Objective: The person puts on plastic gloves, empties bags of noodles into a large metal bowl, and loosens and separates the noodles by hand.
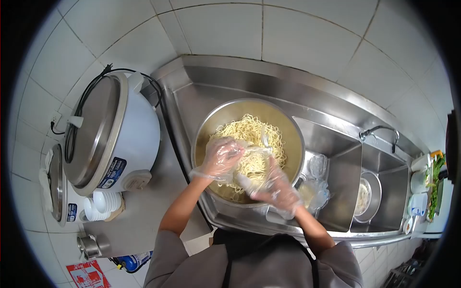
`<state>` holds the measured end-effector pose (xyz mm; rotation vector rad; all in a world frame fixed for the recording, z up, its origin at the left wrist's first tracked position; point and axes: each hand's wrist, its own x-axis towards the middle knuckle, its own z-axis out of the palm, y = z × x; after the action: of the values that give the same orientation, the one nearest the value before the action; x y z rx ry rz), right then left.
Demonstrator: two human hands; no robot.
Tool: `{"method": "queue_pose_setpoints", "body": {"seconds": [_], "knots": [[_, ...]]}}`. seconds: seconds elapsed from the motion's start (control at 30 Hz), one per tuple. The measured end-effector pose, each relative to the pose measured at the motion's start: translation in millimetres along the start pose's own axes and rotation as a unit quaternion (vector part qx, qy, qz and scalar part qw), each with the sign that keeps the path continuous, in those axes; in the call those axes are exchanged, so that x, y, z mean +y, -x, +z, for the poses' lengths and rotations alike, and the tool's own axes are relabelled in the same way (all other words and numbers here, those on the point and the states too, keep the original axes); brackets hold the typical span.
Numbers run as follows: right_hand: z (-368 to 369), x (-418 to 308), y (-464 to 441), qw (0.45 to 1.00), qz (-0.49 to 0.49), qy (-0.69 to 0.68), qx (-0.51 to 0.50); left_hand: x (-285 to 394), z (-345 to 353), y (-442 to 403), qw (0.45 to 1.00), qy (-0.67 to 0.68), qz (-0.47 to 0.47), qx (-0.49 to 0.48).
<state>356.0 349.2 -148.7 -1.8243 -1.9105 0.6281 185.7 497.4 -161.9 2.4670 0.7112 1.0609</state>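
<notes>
A wide metal bowl (298, 139) stands on the steel counter and holds a heap of pale yellow noodles (247, 127). Both hands wear clear plastic gloves and are over the bowl. My left hand (223, 156) is at the left part of the noodles, its fingers curled inward; what they hold, if anything, cannot be made out. My right hand (278, 189) is at the bowl's lower right, fingers pointing toward the noodles, partly blurred. Clear plastic stretches between the hands, above the noodles.
A large rice cooker (137, 129) stands left, with stacked white bowls (103, 204) below it. Right of the bowl are sink basins (341, 177) with plastic bags (314, 192), a faucet (379, 129) and a smaller metal bowl (377, 197). Greens (436, 182) lie at the far right.
</notes>
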Motion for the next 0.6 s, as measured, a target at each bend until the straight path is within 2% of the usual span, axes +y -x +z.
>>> {"method": "queue_pose_setpoints", "body": {"seconds": [0.03,0.2,0.23,0.3,0.33,0.4,0.43,0.5,0.53,0.6], "knots": [[2.6,-9.1,8.9,0.998,0.014,-0.062,-0.020,-0.4,1.6,5.0,1.000,0.003,-0.015,-0.002],[30.9,-0.1,-6.6,0.983,0.103,-0.144,0.040,6.5,-8.2,11.9,0.998,-0.006,-0.053,-0.024],[31.3,2.8,-8.3,0.980,0.115,-0.155,0.047,3.8,-6.9,15.3,0.995,0.018,-0.092,-0.035],[33.6,11.5,-11.2,0.947,0.157,-0.280,0.018,-4.1,-0.3,26.6,0.981,0.067,-0.175,-0.054],[32.0,13.2,-13.0,0.924,0.177,-0.340,0.003,1.2,-3.5,26.4,0.980,0.076,-0.176,-0.060],[25.3,12.4,-15.1,0.897,0.144,-0.416,0.024,12.9,-11.0,21.4,0.977,0.095,-0.174,-0.073],[22.7,11.9,-15.5,0.881,0.129,-0.454,0.035,9.1,-9.4,21.8,0.964,0.148,-0.202,-0.088],[28.3,18.4,-16.8,0.912,0.152,-0.375,0.076,-1.3,-3.4,27.1,0.925,0.253,-0.258,-0.118],[33.6,22.6,-17.7,0.924,0.163,-0.334,0.095,0.4,-5.6,14.7,0.936,0.139,-0.286,-0.147],[48.7,33.8,-18.4,0.919,0.193,-0.319,0.129,6.2,-8.8,6.9,0.913,0.132,-0.355,-0.151]]}}
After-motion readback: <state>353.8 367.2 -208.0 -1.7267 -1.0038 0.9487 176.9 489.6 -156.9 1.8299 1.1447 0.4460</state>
